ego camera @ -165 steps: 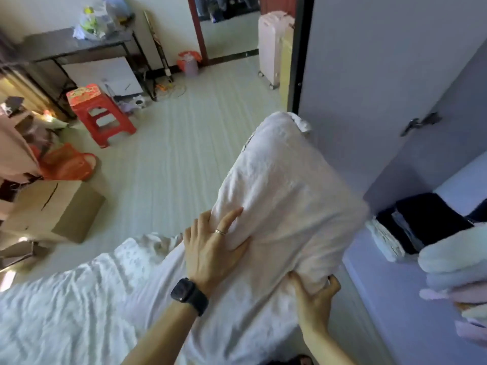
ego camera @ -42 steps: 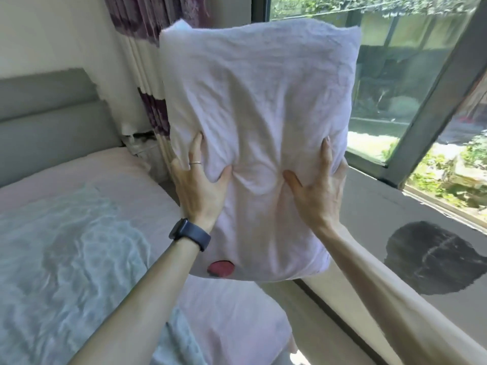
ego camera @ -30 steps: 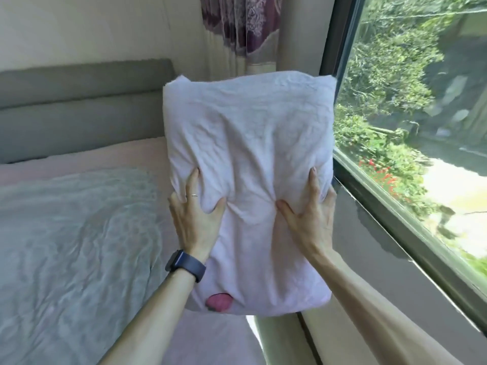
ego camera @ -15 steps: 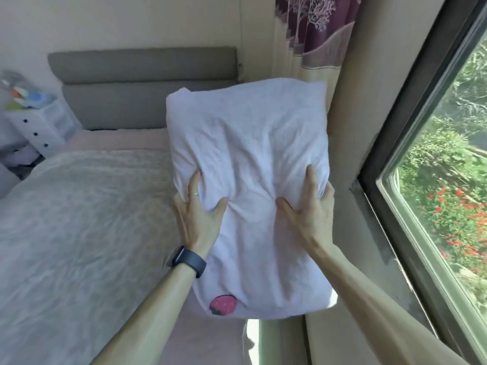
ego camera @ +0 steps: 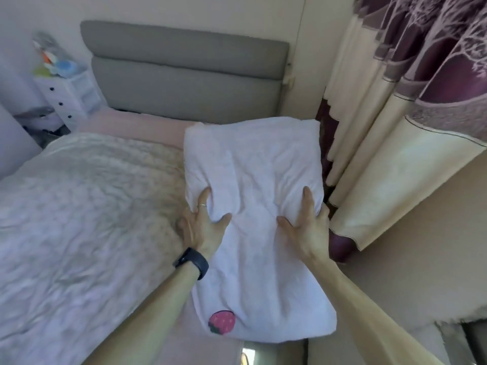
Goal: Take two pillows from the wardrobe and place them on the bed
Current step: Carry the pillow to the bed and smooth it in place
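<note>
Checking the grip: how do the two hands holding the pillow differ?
The left hand wears a ring and black wristwatch; the right hand wears neither. The left hand grips the white strawberry-patch pillow at its edge toward the pink-sheeted bed, the right hand toward the purple-and-cream curtain. Both dig thumbs into its top face.

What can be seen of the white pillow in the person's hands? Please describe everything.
The white rectangular fabric pillow looks soft and wrinkled, with a pink strawberry patch near its closest edge. It points toward the grey padded headboard, over the right side of the pale-covered bed. The left hand and right hand grip its long sides, thumbs denting the cloth. Whether it rests on the bed is unclear.
</note>
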Motion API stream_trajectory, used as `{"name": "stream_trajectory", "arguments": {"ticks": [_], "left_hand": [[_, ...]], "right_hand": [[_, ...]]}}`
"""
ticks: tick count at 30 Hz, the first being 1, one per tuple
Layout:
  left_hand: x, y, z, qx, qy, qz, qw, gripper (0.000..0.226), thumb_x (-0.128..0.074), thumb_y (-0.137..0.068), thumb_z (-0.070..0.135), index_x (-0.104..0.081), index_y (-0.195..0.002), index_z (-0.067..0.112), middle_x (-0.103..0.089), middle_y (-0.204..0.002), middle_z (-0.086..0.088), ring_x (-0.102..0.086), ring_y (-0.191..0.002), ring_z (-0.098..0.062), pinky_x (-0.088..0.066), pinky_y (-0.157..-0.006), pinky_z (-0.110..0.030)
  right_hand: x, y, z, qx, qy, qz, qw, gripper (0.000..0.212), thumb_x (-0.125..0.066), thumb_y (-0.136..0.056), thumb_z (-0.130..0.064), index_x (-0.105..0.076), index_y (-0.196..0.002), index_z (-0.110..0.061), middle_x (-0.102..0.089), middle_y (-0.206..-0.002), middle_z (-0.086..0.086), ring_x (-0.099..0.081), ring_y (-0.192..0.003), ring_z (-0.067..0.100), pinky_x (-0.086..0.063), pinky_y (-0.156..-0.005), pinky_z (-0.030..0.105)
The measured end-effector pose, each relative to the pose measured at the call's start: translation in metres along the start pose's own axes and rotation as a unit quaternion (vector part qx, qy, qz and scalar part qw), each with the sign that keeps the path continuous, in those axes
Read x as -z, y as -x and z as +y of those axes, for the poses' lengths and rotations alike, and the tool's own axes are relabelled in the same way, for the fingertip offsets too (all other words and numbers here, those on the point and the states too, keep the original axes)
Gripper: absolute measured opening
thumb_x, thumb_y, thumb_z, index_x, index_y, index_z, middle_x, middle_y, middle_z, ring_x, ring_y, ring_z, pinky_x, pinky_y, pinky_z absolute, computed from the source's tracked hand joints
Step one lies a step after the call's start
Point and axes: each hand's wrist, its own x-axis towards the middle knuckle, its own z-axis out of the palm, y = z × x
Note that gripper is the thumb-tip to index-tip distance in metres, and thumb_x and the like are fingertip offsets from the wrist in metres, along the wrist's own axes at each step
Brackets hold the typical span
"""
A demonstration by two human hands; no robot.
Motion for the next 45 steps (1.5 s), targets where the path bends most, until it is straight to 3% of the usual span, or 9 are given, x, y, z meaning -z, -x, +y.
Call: {"name": "stream_trajectory", "arguments": {"ticks": [7, 12, 17, 28, 32, 37, 45], "left_hand": [[-0.048, -0.101, -0.006, 0.072, -0.051, -0.072, 0.993, 0.086, -0.075, -0.081, 0.052, -0.029, -0.152, 0.036, -0.031, -0.152, -0.019, -0.041, -0.134, -0.042, -0.045, -0.102, -0.047], [-0.084, -0.183, 0.003, 0.119, -0.070, -0.083, 0.987, 0.086, -0.074, -0.083, 0.048, -0.025, -0.153, 0.037, -0.033, -0.145, -0.020, -0.047, -0.124, -0.043, -0.048, -0.094, -0.045], [-0.114, -0.264, 0.022, 0.163, -0.086, -0.053, 0.981, 0.086, -0.075, -0.080, 0.050, -0.028, -0.150, 0.041, -0.037, -0.137, -0.022, -0.053, -0.112, -0.046, -0.047, -0.101, -0.051], [-0.169, -0.435, 0.027, 0.234, -0.019, -0.015, 0.972, 0.084, -0.076, -0.080, 0.044, -0.029, -0.149, 0.040, -0.037, -0.136, -0.019, -0.051, -0.117, -0.046, -0.046, -0.104, -0.051], [-0.179, -0.496, 0.030, 0.253, -0.010, -0.009, 0.967, 0.082, -0.075, -0.082, 0.043, -0.029, -0.149, 0.040, -0.038, -0.135, -0.019, -0.054, -0.112, -0.044, -0.048, -0.101, -0.046], [-0.199, -0.558, 0.038, 0.280, 0.013, 0.007, 0.960, 0.080, -0.074, -0.083, 0.040, -0.029, -0.150, 0.041, -0.038, -0.133, -0.017, -0.056, -0.108, -0.040, -0.047, -0.089, -0.036], [-0.256, -0.659, 0.038, 0.349, 0.063, 0.049, 0.934, 0.077, -0.073, -0.085, 0.038, -0.030, -0.149, 0.041, -0.038, -0.131, -0.015, -0.056, -0.104, -0.038, -0.050, -0.092, -0.040]], "right_hand": [[-0.061, -0.112, 0.021, -0.052, 0.068, -0.103, 0.991, 0.097, -0.066, -0.086, -0.059, 0.001, -0.156, -0.049, -0.020, -0.157, 0.015, -0.033, -0.141, 0.041, -0.041, -0.105, 0.052], [-0.101, -0.212, 0.025, -0.045, 0.054, -0.168, 0.983, 0.098, -0.068, -0.088, -0.059, -0.001, -0.159, -0.046, -0.015, -0.160, 0.015, -0.036, -0.140, 0.043, -0.043, -0.107, 0.052], [-0.127, -0.315, 0.015, -0.015, 0.060, -0.194, 0.979, 0.098, -0.068, -0.088, -0.056, -0.004, -0.160, -0.042, -0.018, -0.159, 0.014, -0.034, -0.141, 0.043, -0.038, -0.110, 0.049], [-0.216, -0.512, -0.021, 0.040, 0.114, -0.227, 0.966, 0.100, -0.068, -0.086, -0.061, -0.004, -0.160, -0.042, -0.018, -0.162, 0.016, -0.024, -0.148, 0.040, -0.029, -0.115, 0.050], [-0.246, -0.578, -0.035, 0.045, 0.109, -0.260, 0.959, 0.100, -0.068, -0.085, -0.062, -0.004, -0.159, -0.043, -0.016, -0.164, 0.021, -0.020, -0.151, 0.040, -0.026, -0.118, 0.049], [-0.273, -0.654, -0.051, 0.067, 0.113, -0.278, 0.951, 0.099, -0.072, -0.085, -0.057, -0.009, -0.160, -0.041, -0.017, -0.162, 0.019, -0.028, -0.147, 0.042, -0.029, -0.119, 0.051], [-0.342, -0.795, -0.054, 0.120, 0.150, -0.334, 0.923, 0.102, -0.069, -0.082, -0.066, -0.003, -0.158, -0.047, -0.015, -0.164, 0.014, -0.026, -0.147, 0.040, -0.028, -0.116, 0.050]]}}
